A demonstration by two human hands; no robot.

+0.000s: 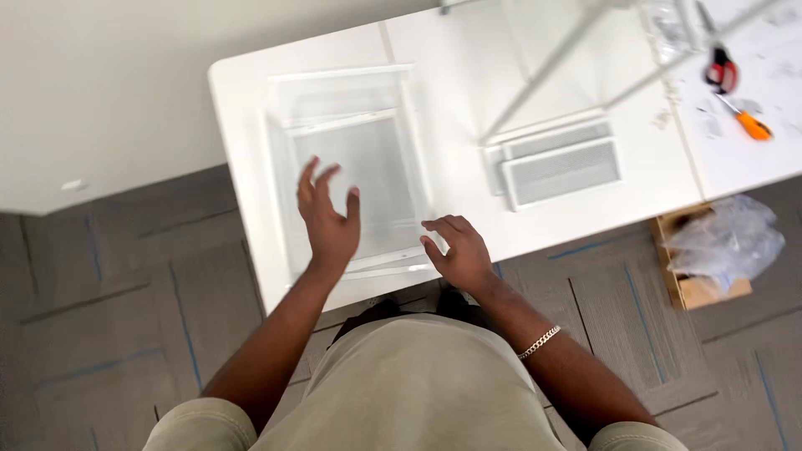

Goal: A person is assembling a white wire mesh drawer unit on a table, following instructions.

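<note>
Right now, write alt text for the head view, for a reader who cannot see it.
Seen from above, a person's left hand hovers open over a white mesh tray on a white table, while the right hand rests at the tray's near right corner. Smaller mesh trays and an orange-handled screwdriver lie farther right.

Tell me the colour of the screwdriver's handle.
Orange; the screwdriver lies on the table's far right, head view.
</note>
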